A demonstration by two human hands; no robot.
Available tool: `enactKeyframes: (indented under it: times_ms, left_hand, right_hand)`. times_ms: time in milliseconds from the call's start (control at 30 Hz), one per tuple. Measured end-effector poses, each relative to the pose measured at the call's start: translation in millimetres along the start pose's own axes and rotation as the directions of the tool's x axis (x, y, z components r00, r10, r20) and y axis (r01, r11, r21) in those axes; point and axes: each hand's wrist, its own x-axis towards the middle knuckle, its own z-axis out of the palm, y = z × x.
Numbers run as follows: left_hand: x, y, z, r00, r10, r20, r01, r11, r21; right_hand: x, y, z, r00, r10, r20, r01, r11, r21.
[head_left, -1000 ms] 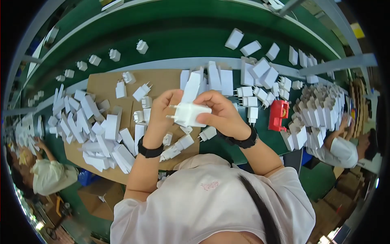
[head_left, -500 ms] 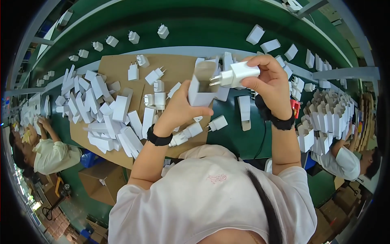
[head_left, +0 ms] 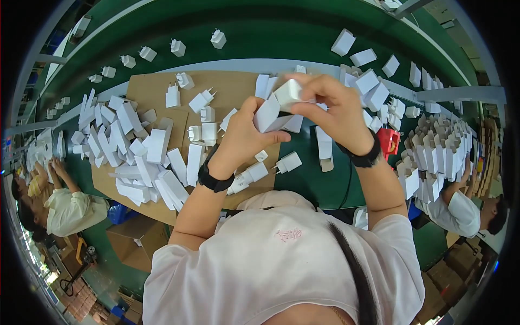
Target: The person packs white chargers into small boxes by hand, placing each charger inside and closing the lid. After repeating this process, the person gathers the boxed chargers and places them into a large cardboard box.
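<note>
My left hand is wrapped round a small white box, its mouth tilted up toward the right. With thumb and fingers, my right hand grips a white charger plug that sits partly inside that mouth; its prongs are hidden in the box. Below my left hand, several more charger plugs lie on the table and the brown cardboard sheet. A heap of white boxes covers the sheet's left part.
Spaced-out plugs line the far green surface, with white boxes farther right. A red object lies by my right wrist, near many upright open boxes. Other people work at left and right; a carton stands at lower left.
My right hand has brought the plug left and turned it, so its prong end is now inside the box. The box in my left hand has tilted toward it.
</note>
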Motion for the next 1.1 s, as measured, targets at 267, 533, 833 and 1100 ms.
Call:
enactKeyframes:
  times_ms: [267, 533, 833, 1100]
  left_hand:
    - [7.1, -11.5, -5.7, 0.998, -0.02, 0.053, 0.041, 0.905, -0.423]
    - [19.3, -37.9, -48.4, 0.948, 0.163, -0.272, -0.062, 0.937, 0.345]
    - [-20.6, -121.5, -174.9, 0.782, 0.037, -0.622, 0.32, 0.833, 0.452]
    - [-19.6, -120.7, -147.6, 0.734, -0.09, -0.673, 0.281, 0.942, 0.182]
  right_hand:
    - [4.7, 23.1, 0.5, 0.975, -0.221, 0.026, 0.222, 0.96, -0.168]
    - [37.4, 85.5, 0.2, 0.828, 0.546, 0.127, -0.557, 0.773, 0.305]
    - [109.8, 271.9, -140.8, 0.856, 0.394, -0.335, -0.51, 0.53, -0.678]
    - [100.0, 283.5, -158.2, 0.747, 0.645, -0.16, -0.362, 0.193, -0.912]
